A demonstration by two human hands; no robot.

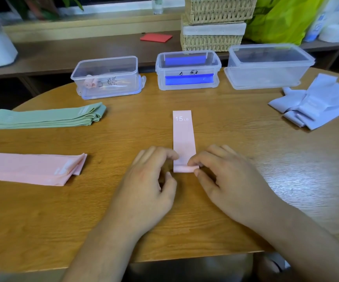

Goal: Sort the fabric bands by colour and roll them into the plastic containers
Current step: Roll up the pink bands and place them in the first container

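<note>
In the head view, a single pink band is lying flat at the middle of the desk, running toward the far edge, with its near end turned over into the first small curl of a roll. The right hand is pinching that curl narrowly between thumb and forefinger. The left hand is sitting curled beside it, forefinger tip touching the band's left edge; whether it is actually gripping, I cannot tell. Along the far edge three plastic containers are waiting, and the left container is already holding a pink roll.

The roll is likely starting crooked, since only one hand is clearly controlling it; it could cone sideways or spring open if the pinch is slackening. The stretchy fabric may also be sliding on the smooth wood rather than turning over.
</note>
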